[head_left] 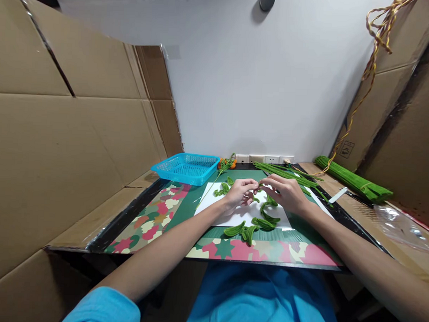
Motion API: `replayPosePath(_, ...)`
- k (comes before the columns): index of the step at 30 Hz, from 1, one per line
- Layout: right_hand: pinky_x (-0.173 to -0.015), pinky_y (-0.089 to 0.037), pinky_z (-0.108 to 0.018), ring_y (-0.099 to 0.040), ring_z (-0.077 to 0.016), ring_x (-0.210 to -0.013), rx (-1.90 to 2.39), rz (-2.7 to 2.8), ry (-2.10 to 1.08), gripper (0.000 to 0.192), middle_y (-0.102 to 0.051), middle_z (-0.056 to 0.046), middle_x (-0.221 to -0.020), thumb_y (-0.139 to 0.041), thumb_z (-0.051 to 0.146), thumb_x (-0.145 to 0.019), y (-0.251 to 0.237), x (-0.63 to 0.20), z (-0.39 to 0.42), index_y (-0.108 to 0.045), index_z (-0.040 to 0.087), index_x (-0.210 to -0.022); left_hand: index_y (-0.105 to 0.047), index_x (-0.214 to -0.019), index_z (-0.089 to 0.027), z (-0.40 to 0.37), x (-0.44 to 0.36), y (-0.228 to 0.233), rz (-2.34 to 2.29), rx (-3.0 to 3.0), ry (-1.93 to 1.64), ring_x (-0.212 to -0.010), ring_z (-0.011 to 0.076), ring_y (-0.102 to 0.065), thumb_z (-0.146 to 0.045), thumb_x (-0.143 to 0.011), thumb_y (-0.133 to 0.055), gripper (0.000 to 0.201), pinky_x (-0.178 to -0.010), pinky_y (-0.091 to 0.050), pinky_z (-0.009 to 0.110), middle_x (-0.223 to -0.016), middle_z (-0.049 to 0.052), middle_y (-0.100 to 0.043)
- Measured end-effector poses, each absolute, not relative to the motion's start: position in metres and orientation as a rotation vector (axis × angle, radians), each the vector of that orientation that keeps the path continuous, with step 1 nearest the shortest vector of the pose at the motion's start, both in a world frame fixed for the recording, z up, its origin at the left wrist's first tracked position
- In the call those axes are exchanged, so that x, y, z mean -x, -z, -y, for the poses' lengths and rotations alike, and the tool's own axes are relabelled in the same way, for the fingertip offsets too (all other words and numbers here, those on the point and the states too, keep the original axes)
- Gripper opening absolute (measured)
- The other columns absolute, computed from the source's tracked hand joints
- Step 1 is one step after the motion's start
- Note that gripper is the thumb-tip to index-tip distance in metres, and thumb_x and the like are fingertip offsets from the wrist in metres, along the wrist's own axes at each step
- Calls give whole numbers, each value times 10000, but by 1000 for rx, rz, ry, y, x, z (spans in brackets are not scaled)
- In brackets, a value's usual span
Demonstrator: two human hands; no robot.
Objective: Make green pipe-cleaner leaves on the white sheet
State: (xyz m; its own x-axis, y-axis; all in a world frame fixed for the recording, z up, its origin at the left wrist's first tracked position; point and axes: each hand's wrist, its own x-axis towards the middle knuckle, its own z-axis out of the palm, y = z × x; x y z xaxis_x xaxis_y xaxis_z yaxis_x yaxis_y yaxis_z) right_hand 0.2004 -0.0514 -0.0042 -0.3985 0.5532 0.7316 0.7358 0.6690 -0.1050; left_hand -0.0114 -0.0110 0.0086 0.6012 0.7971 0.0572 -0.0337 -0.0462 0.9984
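Observation:
My left hand [240, 194] and my right hand [284, 191] meet over a white sheet of paper [215, 219]. Their fingertips pinch a small green pipe-cleaner piece [256, 199], mostly hidden by the fingers. Below the hands lie curved leaf shapes [264, 224] made of green pipe cleaner, some on the paper. More leaf shapes [245, 231] rest past its front edge. To the left of my left hand sits another small group of green leaf shapes [221, 190].
A blue plastic basket [188, 169] stands at the back left, beside an orange flower with a green stem [228, 164]. Loose green pipe cleaners [287, 172] lie behind my right hand. A tied green bundle [354, 180] and a clear plastic bag [402, 226] are on the right. Cardboard walls flank the table.

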Motion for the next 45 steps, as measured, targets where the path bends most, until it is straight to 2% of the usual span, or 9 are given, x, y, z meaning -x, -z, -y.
replayPosePath(4,-616,-455,-278,-652,-157,-663,963,2106,284,273,-780,-74,-1017,-532,399,-1069,4,-201,51,-761,255,-1102,-635,-818,-173,11,12,-9,-669,-1455,-742,-434,70,-487,-533,-785,-807,401,-381,-234,193,-619,-36,-524)
replayPosePath(11,-636,-443,-284,-660,-175,-723,960,2105,252,286,-770,-83,-1010,-479,350,-1084,7,-204,49,-746,248,-1071,-654,-833,-167,11,14,-9,-670,-1446,-726,-448,63,-485,-503,-782,-813,376,-386,-210,198,-663,-22,-559)
replayPosePath(18,-623,-413,-288,-602,-178,-670,976,2050,122,277,-715,-67,-901,-467,370,-1080,6,-199,49,-693,238,-991,-654,-842,-160,15,12,-9,-660,-1547,-724,-457,62,-443,-552,-822,-777,412,-418,-230,207,-652,-31,-520)
replayPosePath(24,-625,-443,-314,-592,-199,-656,997,1920,-91,281,-685,-60,-806,-522,422,-1043,8,-191,47,-654,224,-896,-679,-882,-158,12,11,-5,-698,-1797,-861,-468,83,-430,-549,-893,-685,391,-464,-333,236,-653,-27,-541)
replayPosePath(28,-582,-468,-305,-587,-185,-611,1011,1818,-303,333,-665,-51,-745,-536,479,-1030,8,-183,50,-650,208,-873,-711,-902,-171,15,13,-5,-723,-2073,-1019,-602,118,-516,-420,-938,-657,258,-588,-405,259,-808,24,-654)
replayPosePath(32,-487,-446,-273,-566,-151,-507,1018,1762,-548,400,-630,-22,-681,-545,542,-1017,5,-179,50,-651,193,-852,-746,-926,-193,19,18,-4,-748,-2320,-1136,-689,143,-523,-293,-944,-654,137,-678,-401,276,-863,33,-669)
replayPosePath(35,-437,-449,-261,-570,-136,-465,1010,1743,-733,449,-636,-15,-698,-567,601,-989,4,-182,47,-643,184,-844,-770,-959,-205,18,20,-3,-743,-2431,-1150,-678,143,-533,-256,-954,-641,139,-676,-391,281,-843,26,-670)
replayPosePath(38,-446,-495,-267,-589,-142,-503,989,1728,-860,483,-633,-15,-722,-594,644,-957,4,-184,44,-641,180,-832,-780,-971,-201,17,19,-2,-759,-2449,-1167,-692,149,-570,-256,-971,-628,162,-660,-397,277,-846,29,-705)
replayPosePath(45,-415,-454,-235,-546,-137,-537,965,1659,-919,471,-607,4,-672,-649,652,-924,7,-182,43,-641,191,-829,-777,-980,-184,17,14,1,-802,-2402,-1147,-683,142,-605,-298,-1003,-601,210,-647,-439,269,-926,30,-768)
